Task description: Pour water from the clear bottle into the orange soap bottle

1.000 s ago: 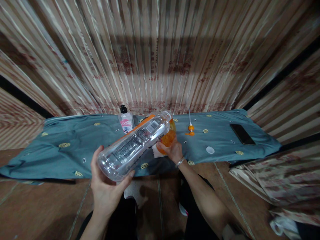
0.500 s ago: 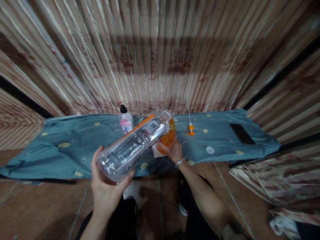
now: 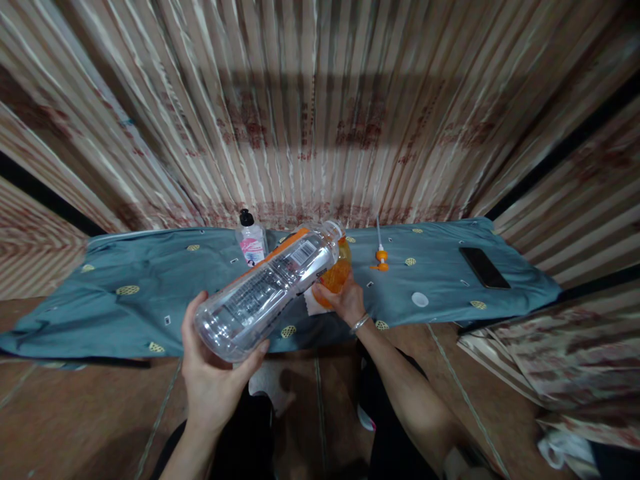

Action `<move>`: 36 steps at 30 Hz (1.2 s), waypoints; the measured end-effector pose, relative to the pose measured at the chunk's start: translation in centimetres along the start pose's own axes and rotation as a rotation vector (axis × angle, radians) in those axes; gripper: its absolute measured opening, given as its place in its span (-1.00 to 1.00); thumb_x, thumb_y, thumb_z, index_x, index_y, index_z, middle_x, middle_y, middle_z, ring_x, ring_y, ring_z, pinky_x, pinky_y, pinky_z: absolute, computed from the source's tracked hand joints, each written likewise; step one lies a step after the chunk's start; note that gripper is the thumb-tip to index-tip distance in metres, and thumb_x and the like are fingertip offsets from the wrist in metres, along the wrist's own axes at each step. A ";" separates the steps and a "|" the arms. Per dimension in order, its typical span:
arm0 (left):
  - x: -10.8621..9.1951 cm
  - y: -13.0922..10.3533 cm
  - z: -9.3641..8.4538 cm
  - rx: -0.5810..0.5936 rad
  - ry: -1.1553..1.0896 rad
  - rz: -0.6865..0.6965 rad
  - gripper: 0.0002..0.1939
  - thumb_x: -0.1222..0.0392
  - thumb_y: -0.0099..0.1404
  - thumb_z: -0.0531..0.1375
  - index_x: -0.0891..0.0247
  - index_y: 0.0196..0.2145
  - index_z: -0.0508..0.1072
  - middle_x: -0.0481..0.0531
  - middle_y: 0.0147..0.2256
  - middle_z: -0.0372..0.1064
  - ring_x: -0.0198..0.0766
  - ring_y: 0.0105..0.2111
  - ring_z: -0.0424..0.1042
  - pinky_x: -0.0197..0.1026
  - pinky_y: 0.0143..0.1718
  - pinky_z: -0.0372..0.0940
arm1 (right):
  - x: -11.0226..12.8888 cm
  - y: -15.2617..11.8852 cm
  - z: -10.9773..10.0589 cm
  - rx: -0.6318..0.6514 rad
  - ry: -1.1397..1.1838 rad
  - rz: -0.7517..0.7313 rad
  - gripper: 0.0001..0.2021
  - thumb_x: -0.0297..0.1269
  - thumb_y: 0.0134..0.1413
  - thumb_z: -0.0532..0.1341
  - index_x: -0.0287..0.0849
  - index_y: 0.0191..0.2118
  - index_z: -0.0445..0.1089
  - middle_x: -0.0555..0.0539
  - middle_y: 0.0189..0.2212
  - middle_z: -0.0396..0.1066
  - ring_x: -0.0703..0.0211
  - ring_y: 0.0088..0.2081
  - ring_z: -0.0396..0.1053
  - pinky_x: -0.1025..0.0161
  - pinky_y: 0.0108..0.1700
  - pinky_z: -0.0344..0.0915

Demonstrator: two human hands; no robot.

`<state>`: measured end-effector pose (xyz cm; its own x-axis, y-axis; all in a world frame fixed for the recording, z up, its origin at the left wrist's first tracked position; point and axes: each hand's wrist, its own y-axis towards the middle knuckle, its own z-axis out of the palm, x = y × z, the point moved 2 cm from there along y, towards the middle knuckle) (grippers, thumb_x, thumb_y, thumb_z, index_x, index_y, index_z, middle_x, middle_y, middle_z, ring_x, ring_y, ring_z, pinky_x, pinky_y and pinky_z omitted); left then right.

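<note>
My left hand (image 3: 213,380) is closed around the base of a large clear plastic bottle (image 3: 270,293) with a printed label and an orange stripe. The bottle is tilted, its uncapped neck up and to the right, over the orange bottle. My right hand (image 3: 347,298) is wrapped round this smaller orange bottle (image 3: 337,270); its mouth is hidden behind the clear bottle's neck. A white paper piece (image 3: 315,307) shows below it. To the right of my right hand, an orange pump head (image 3: 381,259) with a white tube lies on the cloth.
A clear bottle with a black cap (image 3: 251,241) stands at the back left. On the right are a white disc (image 3: 420,300) and a black phone (image 3: 484,268). The narrow table has a blue-green cloth (image 3: 150,293); a pleated curtain (image 3: 315,120) hangs behind.
</note>
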<state>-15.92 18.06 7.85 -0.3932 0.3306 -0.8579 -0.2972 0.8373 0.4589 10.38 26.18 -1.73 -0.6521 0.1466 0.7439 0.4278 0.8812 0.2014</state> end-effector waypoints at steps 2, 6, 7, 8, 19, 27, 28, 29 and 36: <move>0.1 -0.1 0.0 -0.022 -0.014 0.011 0.06 -0.07 -0.08 0.58 0.20 0.35 0.38 0.23 0.20 0.41 0.05 0.09 0.53 -0.02 0.15 0.46 | 0.1 0.0 0.0 -0.003 -0.004 0.002 -0.22 0.00 -0.05 0.53 -0.23 0.25 0.34 -0.27 -0.05 0.69 -0.26 -0.03 0.69 -0.01 -0.02 0.61; -0.2 -0.3 0.0 -0.015 -0.024 -0.021 0.08 -0.05 -0.09 0.59 0.19 0.36 0.38 0.23 0.23 0.39 0.06 0.13 0.52 -0.01 0.20 0.44 | 0.0 0.0 0.1 -0.007 -0.002 -0.006 -0.22 0.02 -0.04 0.52 -0.20 0.24 0.34 -0.26 -0.06 0.70 -0.26 -0.04 0.69 -0.01 -0.03 0.62; -0.3 -0.3 0.0 -0.004 -0.020 -0.036 0.09 -0.04 -0.09 0.59 0.19 0.36 0.37 0.22 0.24 0.39 0.07 0.15 0.51 0.00 0.22 0.42 | 0.0 0.0 0.1 -0.008 -0.002 -0.005 -0.22 0.03 -0.04 0.52 -0.20 0.24 0.34 -0.26 -0.06 0.70 -0.26 -0.05 0.69 -0.02 -0.03 0.62; -0.3 -0.3 0.0 0.005 -0.015 -0.051 0.09 -0.03 -0.09 0.59 0.19 0.37 0.36 0.22 0.24 0.38 0.07 0.16 0.50 0.00 0.24 0.41 | -0.1 0.0 0.1 -0.008 -0.001 -0.004 -0.22 0.03 -0.04 0.52 -0.20 0.24 0.33 -0.26 -0.06 0.70 -0.26 -0.05 0.69 -0.02 -0.03 0.62; -0.4 0.2 0.1 -0.005 0.026 0.028 0.07 -0.12 -0.08 0.56 0.28 0.33 0.38 0.25 0.18 0.44 0.05 0.11 0.53 -0.03 0.18 0.43 | -0.2 0.0 0.2 -0.010 -0.025 -0.002 -0.22 0.02 -0.02 0.52 -0.23 0.26 0.34 -0.25 -0.08 0.70 -0.24 -0.07 0.70 0.02 -0.06 0.62; -0.4 0.0 0.0 -0.003 0.027 0.035 0.09 -0.10 -0.06 0.57 0.29 0.37 0.37 0.25 0.19 0.44 0.01 0.09 0.53 -0.08 0.15 0.45 | -0.1 0.0 0.1 -0.008 -0.012 -0.010 -0.20 0.01 -0.03 0.52 -0.22 0.28 0.34 -0.24 -0.05 0.70 -0.22 -0.03 0.69 0.02 -0.02 0.61; -0.4 0.0 -0.1 -0.004 0.024 0.040 0.08 -0.10 -0.05 0.56 0.28 0.38 0.37 0.24 0.19 0.44 0.01 0.09 0.53 -0.08 0.15 0.46 | -0.1 0.0 0.1 -0.006 -0.015 -0.006 -0.19 0.00 -0.03 0.53 -0.22 0.29 0.34 -0.25 -0.05 0.70 -0.23 -0.03 0.69 0.02 -0.02 0.61; -0.3 0.0 -0.1 -0.003 0.019 0.047 0.08 -0.10 -0.04 0.57 0.27 0.38 0.36 0.24 0.19 0.43 0.00 0.08 0.53 -0.08 0.14 0.46 | 0.0 0.0 0.0 -0.006 -0.020 -0.001 -0.19 0.00 -0.03 0.53 -0.23 0.29 0.33 -0.25 -0.04 0.70 -0.23 -0.03 0.69 0.02 -0.02 0.61; 0.1 -0.2 0.2 -0.023 -0.022 0.073 0.07 -0.06 -0.01 0.58 0.17 0.42 0.37 0.20 0.23 0.41 -0.03 0.05 0.56 -0.12 0.06 0.51 | -0.2 0.0 0.1 -0.006 -0.026 -0.010 -0.19 0.02 -0.04 0.53 -0.23 0.28 0.34 -0.26 -0.05 0.70 -0.24 -0.03 0.69 0.00 -0.01 0.60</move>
<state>-15.71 17.99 7.65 -0.3952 0.4006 -0.8266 -0.2881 0.8004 0.5257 10.43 26.24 -1.92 -0.6723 0.1497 0.7250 0.4250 0.8799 0.2125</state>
